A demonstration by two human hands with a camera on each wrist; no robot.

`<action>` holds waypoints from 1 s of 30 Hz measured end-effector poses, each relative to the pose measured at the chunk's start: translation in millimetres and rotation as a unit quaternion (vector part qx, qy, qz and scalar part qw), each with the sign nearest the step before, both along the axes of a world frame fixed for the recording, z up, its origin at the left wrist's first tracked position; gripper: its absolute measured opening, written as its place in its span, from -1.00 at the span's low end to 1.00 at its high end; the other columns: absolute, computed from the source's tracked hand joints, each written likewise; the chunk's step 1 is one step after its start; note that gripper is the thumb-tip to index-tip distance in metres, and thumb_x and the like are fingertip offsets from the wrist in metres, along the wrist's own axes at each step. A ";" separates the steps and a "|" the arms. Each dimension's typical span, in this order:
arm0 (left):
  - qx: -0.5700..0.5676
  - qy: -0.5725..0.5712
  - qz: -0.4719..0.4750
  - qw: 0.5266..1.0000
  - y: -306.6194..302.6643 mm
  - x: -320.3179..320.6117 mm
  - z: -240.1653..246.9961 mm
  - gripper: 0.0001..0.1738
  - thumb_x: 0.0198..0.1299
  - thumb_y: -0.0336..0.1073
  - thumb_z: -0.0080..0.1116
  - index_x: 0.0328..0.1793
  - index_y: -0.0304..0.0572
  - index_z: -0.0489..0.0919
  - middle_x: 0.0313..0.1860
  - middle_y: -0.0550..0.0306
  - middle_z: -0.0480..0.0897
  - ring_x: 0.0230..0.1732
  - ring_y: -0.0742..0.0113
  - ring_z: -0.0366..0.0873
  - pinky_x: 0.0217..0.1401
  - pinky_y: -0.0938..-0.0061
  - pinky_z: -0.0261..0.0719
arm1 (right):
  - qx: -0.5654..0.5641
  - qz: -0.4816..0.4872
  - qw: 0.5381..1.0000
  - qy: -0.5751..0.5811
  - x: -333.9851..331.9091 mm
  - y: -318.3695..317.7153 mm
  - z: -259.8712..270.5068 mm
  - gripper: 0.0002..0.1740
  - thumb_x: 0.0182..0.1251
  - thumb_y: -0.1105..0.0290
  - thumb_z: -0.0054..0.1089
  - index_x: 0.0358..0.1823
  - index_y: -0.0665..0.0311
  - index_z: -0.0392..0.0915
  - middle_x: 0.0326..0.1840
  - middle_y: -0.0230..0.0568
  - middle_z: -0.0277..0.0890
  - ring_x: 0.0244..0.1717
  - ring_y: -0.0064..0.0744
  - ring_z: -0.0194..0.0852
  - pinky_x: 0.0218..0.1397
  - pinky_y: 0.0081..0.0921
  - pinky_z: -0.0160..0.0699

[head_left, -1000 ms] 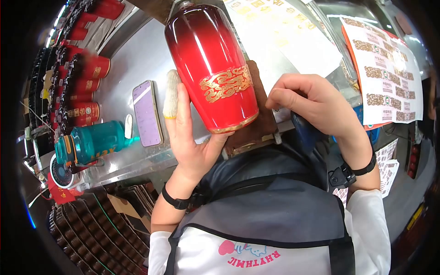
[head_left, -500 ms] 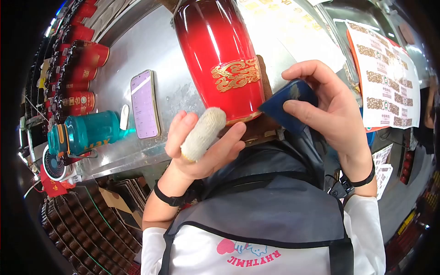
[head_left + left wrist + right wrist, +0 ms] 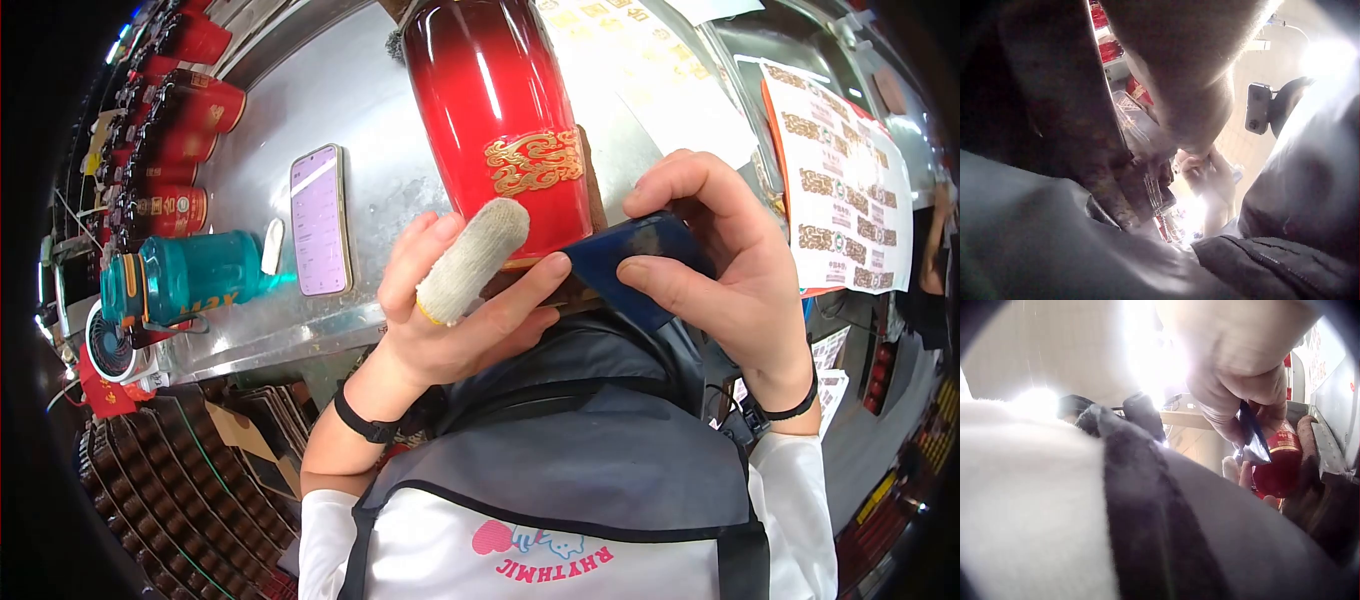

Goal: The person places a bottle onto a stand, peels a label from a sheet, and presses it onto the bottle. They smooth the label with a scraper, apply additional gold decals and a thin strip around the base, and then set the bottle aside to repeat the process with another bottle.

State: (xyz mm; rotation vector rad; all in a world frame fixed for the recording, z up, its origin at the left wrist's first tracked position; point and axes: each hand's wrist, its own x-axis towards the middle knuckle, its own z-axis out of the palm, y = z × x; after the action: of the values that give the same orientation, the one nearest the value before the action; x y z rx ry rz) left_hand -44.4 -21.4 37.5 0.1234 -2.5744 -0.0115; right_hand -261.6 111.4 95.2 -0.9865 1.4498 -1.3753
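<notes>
A tall bottle [image 3: 490, 80], glossy red fading to near black, lies tilted on the workbench with its base toward me and a gold scroll band [image 3: 535, 162] near that end. My right hand [image 3: 735, 260] pinches a flat, dark blue scraper [image 3: 620, 262] between thumb and fingers, one corner pointing left. Close by the bottle's base, my left hand [image 3: 450, 325] has its fingers extended, one wearing a knitted white finger sleeve [image 3: 475, 262]. A left fingertip meets the scraper's corner. The right wrist view shows the scraper [image 3: 1254, 440] edge-on beside the bottle [image 3: 1280, 472].
Left on the metal bench [image 3: 375, 140] are a phone [image 3: 322, 220] and a teal water bottle [image 3: 200, 270]. Several red bottles [image 3: 185, 140] line the far left. Printed decal sheets [image 3: 840, 180] lie at right, with a paler sheet [image 3: 640, 70] behind the bottle.
My left hand came off the bottle's base and turned, its fingers now meeting the scraper. The right hand raised the scraper from low beside the bench, bringing it near the base.
</notes>
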 end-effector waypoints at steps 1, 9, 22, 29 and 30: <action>0.007 -0.002 0.000 1.000 0.1 -0.5 0.7 -0.51 0.06 0.15 0.47 0.08 0.20 0.77 0.39 -0.17 0.28 0.52 -0.13 0.06 0.49 0.15 0.30 | 0.002 0.001 1.000 -0.007 -0.4 0.0 0.1 -0.58 0.15 0.63 0.39 0.04 0.33 0.49 0.02 -0.33 0.41 0.07 -0.54 0.42 0.22 -0.59 0.38; 0.040 -0.007 -0.003 0.999 1.5 -1.6 -2.9 -0.54 0.07 0.10 0.48 0.07 0.20 0.78 0.42 -0.22 0.20 0.52 -0.12 0.06 0.38 0.30 0.46 | 0.014 0.000 0.999 -0.033 -2.3 0.6 0.8 -0.58 0.16 0.60 0.41 0.04 0.33 0.48 0.02 -0.34 0.41 0.07 -0.55 0.42 0.21 -0.59 0.38; 0.073 0.039 -0.012 0.996 2.0 -5.9 -1.2 -0.55 0.05 0.02 0.46 0.09 0.20 0.76 0.34 -0.12 0.37 0.46 -0.09 0.21 0.39 0.10 0.44 | 0.040 -0.055 0.995 -0.068 -17.8 5.7 -24.0 -0.65 0.31 0.58 0.32 0.10 0.35 0.51 0.01 -0.39 0.51 0.07 -0.67 0.45 0.16 -0.65 0.46; 0.029 0.038 0.022 0.999 1.0 20.0 2.0 -0.43 0.15 0.13 0.41 0.20 0.03 0.69 0.31 -0.15 0.37 0.38 -0.10 0.25 0.38 0.11 0.37 | 0.050 -0.066 0.992 -0.096 -22.8 7.7 -38.0 -0.66 0.31 0.58 0.32 0.10 0.33 0.52 0.04 -0.39 0.51 0.12 -0.65 0.43 0.22 -0.64 0.43; 0.023 0.022 0.027 0.999 1.1 19.3 2.5 -0.39 0.16 0.14 0.40 0.27 0.05 0.66 0.31 -0.13 0.37 0.38 -0.08 0.24 0.40 0.10 0.35 | 0.049 -0.067 0.992 -0.097 -22.4 7.3 -39.9 -0.66 0.31 0.58 0.32 0.10 0.33 0.52 0.04 -0.39 0.51 0.12 -0.65 0.43 0.22 -0.64 0.43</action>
State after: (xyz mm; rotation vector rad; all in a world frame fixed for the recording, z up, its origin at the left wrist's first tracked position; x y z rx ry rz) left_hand -25.1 -20.3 40.1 0.2086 -2.5258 -0.0527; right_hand -283.9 118.7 55.3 -0.6828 1.4421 -1.4388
